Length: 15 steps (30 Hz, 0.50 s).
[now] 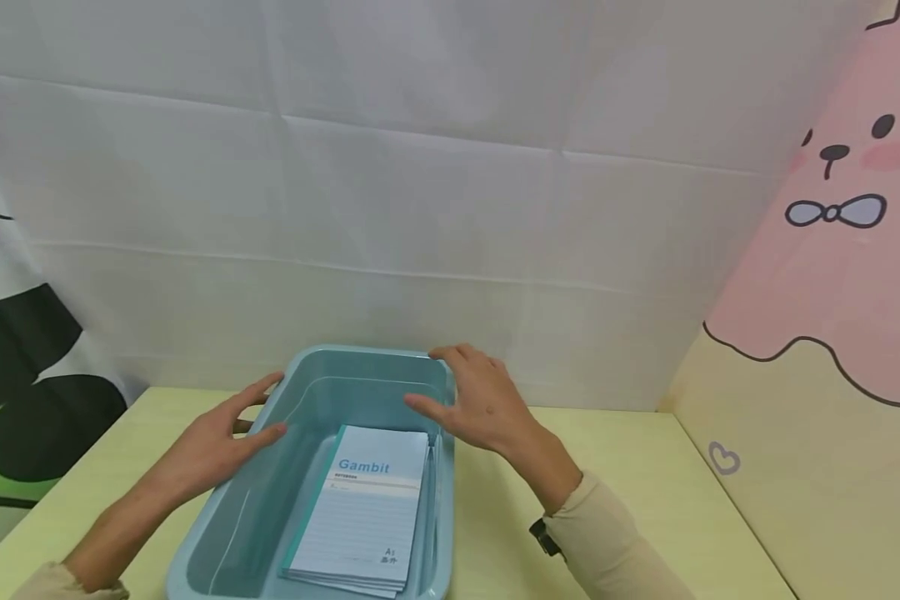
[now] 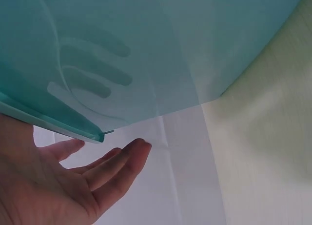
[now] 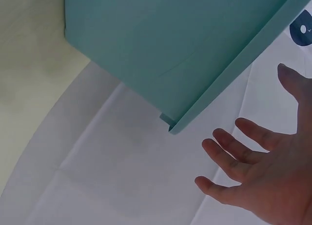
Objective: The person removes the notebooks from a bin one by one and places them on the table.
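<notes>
A light blue plastic bin (image 1: 251, 508) stands on the table with a small stack of notebooks inside. The top notebook (image 1: 371, 508) is pale, has a teal spine and reads "Gambit". At the bin's left rim is my left hand (image 1: 217, 446), its thumb over the inner side and its fingers outside, loosely spread. In the left wrist view those fingers (image 2: 124, 173) lie below the rim, not curled round it. My right hand (image 1: 483, 400) is by the far right corner, thumb reaching over the inside. The right wrist view shows its fingers (image 3: 226, 159) spread, apart from the bin wall.
The pale yellow table (image 1: 592, 475) extends on both sides of the bin. A white cloth (image 1: 420, 200) hangs behind it. Cartoon-printed panels flank the table, with a pink bear (image 1: 840, 267) on the right.
</notes>
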{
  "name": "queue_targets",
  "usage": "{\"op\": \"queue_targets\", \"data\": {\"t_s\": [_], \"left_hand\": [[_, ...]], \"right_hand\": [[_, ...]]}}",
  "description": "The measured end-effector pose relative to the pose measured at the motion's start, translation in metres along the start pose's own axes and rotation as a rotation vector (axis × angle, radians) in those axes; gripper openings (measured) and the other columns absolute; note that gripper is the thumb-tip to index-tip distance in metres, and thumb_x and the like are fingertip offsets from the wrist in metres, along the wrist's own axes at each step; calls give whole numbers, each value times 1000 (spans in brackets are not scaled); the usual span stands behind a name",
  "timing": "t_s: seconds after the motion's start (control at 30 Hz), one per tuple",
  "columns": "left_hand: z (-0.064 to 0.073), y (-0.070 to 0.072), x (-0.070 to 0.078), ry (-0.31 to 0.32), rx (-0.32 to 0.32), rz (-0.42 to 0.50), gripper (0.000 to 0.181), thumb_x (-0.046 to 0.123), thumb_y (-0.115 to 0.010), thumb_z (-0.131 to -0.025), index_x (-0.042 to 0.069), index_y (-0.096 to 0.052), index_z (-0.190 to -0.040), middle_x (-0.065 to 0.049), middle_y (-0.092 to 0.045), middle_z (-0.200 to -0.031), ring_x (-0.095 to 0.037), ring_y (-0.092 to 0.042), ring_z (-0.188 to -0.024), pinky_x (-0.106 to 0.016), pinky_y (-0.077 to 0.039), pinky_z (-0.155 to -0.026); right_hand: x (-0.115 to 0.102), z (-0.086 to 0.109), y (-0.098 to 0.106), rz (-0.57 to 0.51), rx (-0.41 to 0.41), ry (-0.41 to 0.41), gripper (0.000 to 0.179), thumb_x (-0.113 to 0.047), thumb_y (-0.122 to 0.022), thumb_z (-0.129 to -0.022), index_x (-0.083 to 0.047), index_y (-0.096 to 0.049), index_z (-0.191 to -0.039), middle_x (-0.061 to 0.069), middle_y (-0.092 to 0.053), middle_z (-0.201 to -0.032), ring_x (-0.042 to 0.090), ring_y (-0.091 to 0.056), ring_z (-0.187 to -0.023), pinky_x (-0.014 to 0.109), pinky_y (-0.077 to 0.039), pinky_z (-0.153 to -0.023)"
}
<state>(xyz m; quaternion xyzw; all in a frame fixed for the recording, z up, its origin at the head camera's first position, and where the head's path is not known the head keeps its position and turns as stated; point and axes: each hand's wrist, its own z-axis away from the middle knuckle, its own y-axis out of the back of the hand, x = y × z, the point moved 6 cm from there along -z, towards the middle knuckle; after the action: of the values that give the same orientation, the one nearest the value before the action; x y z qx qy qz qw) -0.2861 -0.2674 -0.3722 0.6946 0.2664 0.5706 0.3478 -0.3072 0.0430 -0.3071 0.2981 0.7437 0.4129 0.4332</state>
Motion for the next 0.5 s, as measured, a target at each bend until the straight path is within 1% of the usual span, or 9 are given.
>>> {"op": "queue_targets", "data": {"t_s": [0.07,0.2,0.27,0.37,0.5], "left_hand": [[1,-1,0,10,-18,10,81,38,-64,-104,13,-20,-168,-35,-43,-155,-56,-63,-122,-54,-60,-78],[4,-2,-1,30,-58,22,83,39,-62,-104,17,-15,-169,-38,-40,-156,-55,-64,-120,-54,-58,-79],[5,-2,-3,43,-75,21,83,40,-61,-105,18,-12,-169,-39,-39,-156,-57,-61,-122,-56,-57,-80],[7,-4,-4,51,-86,30,84,39,-61,-105,20,-10,-170,-38,-36,-159,-59,-54,-129,-59,-55,-83],[10,-8,-1,60,-95,85,85,36,-62,-104,24,-9,-170,-36,-32,-162,-61,-47,-135,-59,-55,-83]], "right_hand": [[-3,-2,0,2,-12,6,70,-57,-71,-93,-14,-58,-147,7,-59,-149,29,-53,-141,57,-32,-122],[-10,-6,0,9,-52,12,69,-57,-70,-95,-15,-57,-148,7,-57,-151,29,-53,-142,55,-32,-123],[-14,-7,-1,13,-72,22,68,-56,-70,-95,-15,-57,-147,7,-57,-150,29,-53,-141,54,-32,-123],[-19,-9,-1,24,-91,44,66,-55,-69,-96,-15,-57,-147,7,-59,-148,28,-55,-138,54,-34,-121],[-23,-12,0,42,-119,41,66,-55,-68,-97,-15,-57,-147,7,-59,-148,27,-56,-137,54,-36,-120]]}}
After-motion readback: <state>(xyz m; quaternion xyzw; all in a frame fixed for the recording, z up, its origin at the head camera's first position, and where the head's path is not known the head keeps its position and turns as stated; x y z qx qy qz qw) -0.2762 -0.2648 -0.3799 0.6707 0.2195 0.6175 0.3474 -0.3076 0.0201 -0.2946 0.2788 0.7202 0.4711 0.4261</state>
